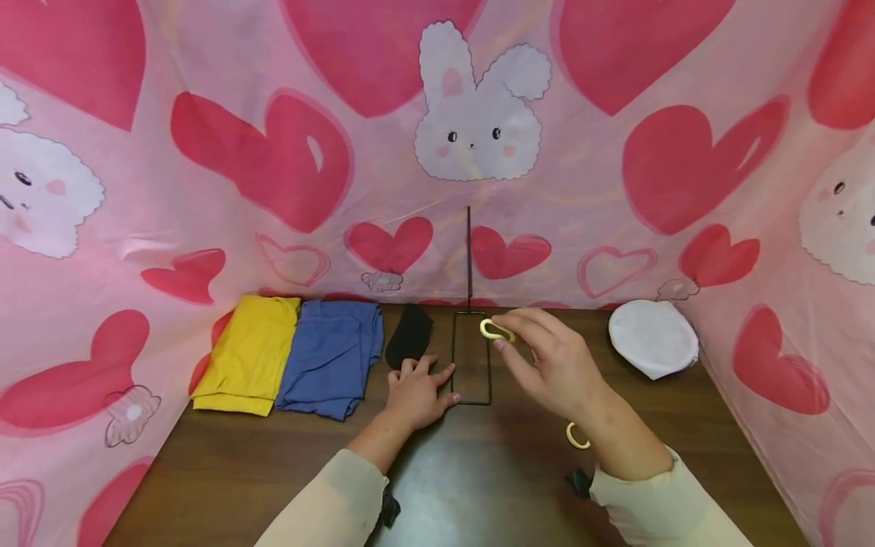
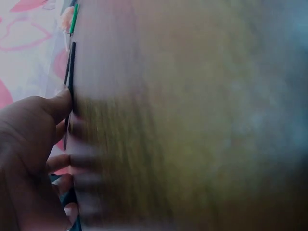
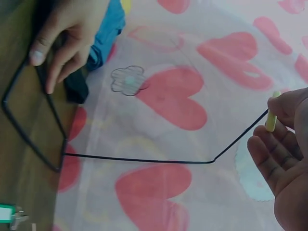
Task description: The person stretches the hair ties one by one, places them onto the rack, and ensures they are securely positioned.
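A black wire stand (image 1: 472,403) has a rectangular base on the table and an upright rod with a bent arm (image 3: 240,134). My left hand (image 1: 414,396) rests at the base's left side, thumb and index finger extended against the wire, other fingers spread near a black sock-like cloth (image 1: 412,330). My right hand (image 1: 563,363) pinches a pale yellow ring (image 3: 272,120) between thumb and fingers, at the tip of the arm; whether the wire passes through the ring I cannot tell. A second pale yellow ring (image 1: 574,437) lies on the table, partly behind my right wrist.
Folded yellow cloth (image 1: 249,353) and folded blue cloth (image 1: 328,357) lie to the left. At the back right is a round white pouch (image 1: 652,334). The right wrist view shows a green tag-like item (image 3: 6,213) with a metal part. Pink heart-patterned sheeting surrounds the wooden table (image 1: 225,471).
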### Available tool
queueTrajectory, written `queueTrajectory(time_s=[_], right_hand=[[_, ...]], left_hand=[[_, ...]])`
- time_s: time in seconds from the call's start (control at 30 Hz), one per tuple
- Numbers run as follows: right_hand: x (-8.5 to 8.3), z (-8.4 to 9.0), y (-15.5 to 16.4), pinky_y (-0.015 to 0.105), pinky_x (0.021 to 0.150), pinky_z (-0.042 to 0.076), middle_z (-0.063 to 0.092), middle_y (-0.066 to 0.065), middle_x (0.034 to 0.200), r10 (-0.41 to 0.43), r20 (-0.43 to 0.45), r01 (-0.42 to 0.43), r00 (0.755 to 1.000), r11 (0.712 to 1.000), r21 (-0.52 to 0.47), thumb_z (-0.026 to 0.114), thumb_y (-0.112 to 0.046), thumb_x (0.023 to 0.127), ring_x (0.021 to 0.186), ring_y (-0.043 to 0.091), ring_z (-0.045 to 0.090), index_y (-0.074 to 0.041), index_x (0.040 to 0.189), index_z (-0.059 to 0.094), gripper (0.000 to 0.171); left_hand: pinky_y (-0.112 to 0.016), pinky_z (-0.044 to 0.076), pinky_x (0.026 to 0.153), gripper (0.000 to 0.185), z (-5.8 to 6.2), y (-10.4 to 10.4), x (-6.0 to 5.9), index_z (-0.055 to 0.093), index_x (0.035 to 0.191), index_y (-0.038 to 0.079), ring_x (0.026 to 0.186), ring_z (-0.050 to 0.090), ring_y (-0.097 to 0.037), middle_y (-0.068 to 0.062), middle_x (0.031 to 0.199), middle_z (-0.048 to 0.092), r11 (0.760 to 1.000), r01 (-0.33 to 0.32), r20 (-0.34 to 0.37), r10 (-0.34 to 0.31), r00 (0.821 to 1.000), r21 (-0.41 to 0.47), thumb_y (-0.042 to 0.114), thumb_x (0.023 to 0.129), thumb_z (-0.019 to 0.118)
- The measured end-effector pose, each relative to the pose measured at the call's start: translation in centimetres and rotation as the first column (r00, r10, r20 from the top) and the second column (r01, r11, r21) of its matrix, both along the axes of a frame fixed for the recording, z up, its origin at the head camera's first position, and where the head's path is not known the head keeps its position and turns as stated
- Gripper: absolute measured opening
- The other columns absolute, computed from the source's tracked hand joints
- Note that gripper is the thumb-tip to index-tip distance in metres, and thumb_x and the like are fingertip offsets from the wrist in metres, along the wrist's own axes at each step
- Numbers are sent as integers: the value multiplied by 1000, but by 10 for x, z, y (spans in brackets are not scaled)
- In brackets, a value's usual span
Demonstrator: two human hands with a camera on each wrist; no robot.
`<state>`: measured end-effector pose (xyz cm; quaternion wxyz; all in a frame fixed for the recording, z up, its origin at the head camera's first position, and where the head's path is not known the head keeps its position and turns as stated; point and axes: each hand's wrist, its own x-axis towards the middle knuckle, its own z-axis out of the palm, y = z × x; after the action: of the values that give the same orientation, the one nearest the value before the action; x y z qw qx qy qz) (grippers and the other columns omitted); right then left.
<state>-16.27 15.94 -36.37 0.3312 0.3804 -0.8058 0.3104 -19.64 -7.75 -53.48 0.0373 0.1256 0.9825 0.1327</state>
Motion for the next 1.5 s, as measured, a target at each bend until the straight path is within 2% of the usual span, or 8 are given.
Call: queueTrajectory(time_s=[0.23, 0.37, 0.47, 0.7, 0.9, 1.03, 1.27, 1.5], right_hand=[[-7, 23, -9, 36, 77, 56, 73, 6, 110, 7, -67, -9, 998, 999, -34, 78, -15, 91, 88, 18, 66, -8, 119, 77, 30], [-11, 30, -12, 37, 77, 57, 72, 6, 110, 21, -59, -22, 998, 1000, -14, 71, -31, 100, 90, 19, 66, -8, 120, 77, 31], [-16, 33, -13, 38, 79, 58, 71, 7, 114, 21, -44, -20, 999, 1000, 15, 68, -35, 101, 94, 20, 67, -8, 122, 76, 35], [-25, 36, -16, 39, 85, 58, 71, 8, 114, 2, -55, 2, 999, 997, 77, 80, -14, 90, 100, 23, 68, -7, 121, 76, 32], [-34, 34, -15, 40, 88, 58, 71, 10, 115, -6, -68, 13, 998, 995, 100, 82, -13, 89, 102, 24, 68, -7, 121, 76, 33], [-43, 32, -15, 40, 85, 59, 71, 11, 114, 1, -81, 7, 997, 995, 98, 82, -12, 89, 102, 24, 69, -6, 119, 77, 31], [-66, 30, -16, 39, 80, 59, 71, 10, 110, 4, -93, 4, 996, 997, 80, 80, -8, 89, 98, 23, 68, -7, 114, 78, 25], [-90, 28, -19, 39, 77, 60, 70, 11, 109, -21, -82, 25, 996, 999, 46, 80, -6, 88, 89, 22, 70, -4, 113, 78, 24]], left_hand=[[-58, 35, 93, 64, 15, 4, 2, 54, 151, 41, 128, 41, -36, -3, 159, 42, 1000, -8, 17, 8, 1000, -18, 66, 93, 64], [-57, 35, 93, 65, 17, 4, 1, 53, 152, 42, 129, 41, -35, -3, 160, 41, 999, -8, 31, 9, 999, -40, 68, 93, 63], [-57, 36, 93, 65, 17, 4, 0, 52, 152, 42, 128, 41, -35, -2, 160, 41, 999, -7, 34, 9, 999, -52, 69, 93, 62], [-59, 35, 93, 66, 12, 4, 0, 52, 152, 42, 128, 41, -36, -3, 160, 41, 999, -12, 40, 14, 999, -47, 67, 93, 63], [-59, 36, 94, 66, 12, 4, 1, 50, 153, 43, 129, 41, -36, -2, 161, 40, 998, -7, 38, 10, 999, -61, 69, 93, 61], [-59, 36, 94, 66, 14, 4, 2, 51, 153, 42, 129, 40, -36, -2, 161, 40, 998, -3, 35, 5, 999, -61, 69, 94, 61], [-58, 35, 93, 66, 15, 4, 2, 52, 152, 41, 129, 40, -36, -3, 160, 40, 999, -5, 30, 6, 1000, -44, 67, 93, 63], [-58, 35, 92, 66, 11, 3, 1, 52, 152, 42, 129, 40, -35, -2, 160, 40, 999, -6, 20, 7, 1000, -48, 68, 93, 63]])
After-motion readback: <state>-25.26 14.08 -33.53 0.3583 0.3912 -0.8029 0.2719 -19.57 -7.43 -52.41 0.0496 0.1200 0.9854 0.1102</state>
